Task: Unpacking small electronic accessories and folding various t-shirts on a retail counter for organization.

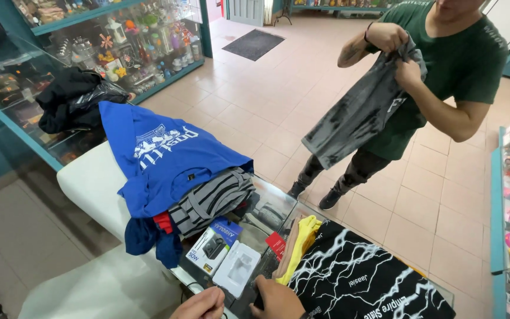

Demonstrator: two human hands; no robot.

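Head view shows the left hand (200,305) and right hand (276,301) resting loosely curled, gripping nothing, at the glass table's (278,201) near edge beside the black lightning-print shirt (361,277), the blue shirt (160,159) beyond, and farthest a person's hands holding a grey shirt (355,115).
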